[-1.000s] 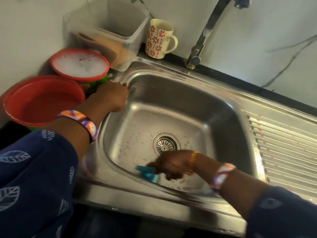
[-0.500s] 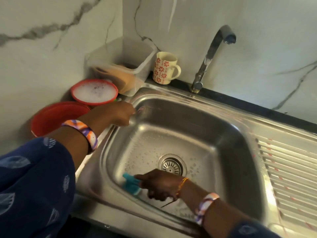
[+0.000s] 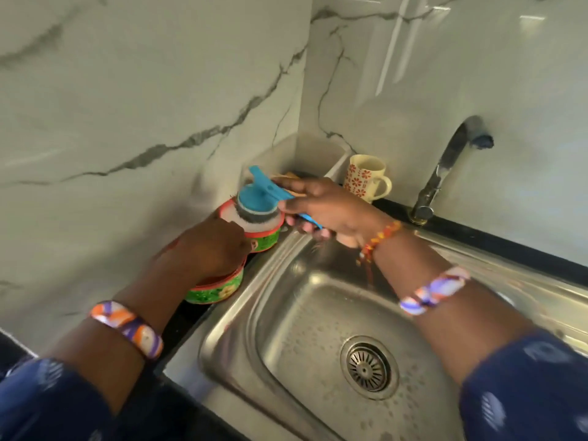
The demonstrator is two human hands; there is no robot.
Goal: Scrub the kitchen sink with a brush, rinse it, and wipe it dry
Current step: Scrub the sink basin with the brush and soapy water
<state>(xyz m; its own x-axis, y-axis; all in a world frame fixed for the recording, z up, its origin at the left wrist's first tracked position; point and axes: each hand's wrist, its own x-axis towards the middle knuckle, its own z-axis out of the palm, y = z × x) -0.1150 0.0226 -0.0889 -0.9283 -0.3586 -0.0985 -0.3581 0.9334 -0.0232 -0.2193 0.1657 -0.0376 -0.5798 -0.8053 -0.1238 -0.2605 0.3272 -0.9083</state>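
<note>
Beside the steel sink [image 3: 286, 313] — right hand [image 3: 327, 208] gripping round blue bristle brush [image 3: 257, 202], left hand [image 3: 206, 249] curled against foamy red-rimmed bowl [image 3: 267, 240].

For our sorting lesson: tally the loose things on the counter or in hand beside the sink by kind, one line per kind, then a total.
Bowls, red-rimmed: 2, small bowl, large bowl
Brushes: 1, blue brush gripped by the right hand
Mugs: 1, flowered mug
Clear tubs: 1, plastic tub
Total: 5
</note>
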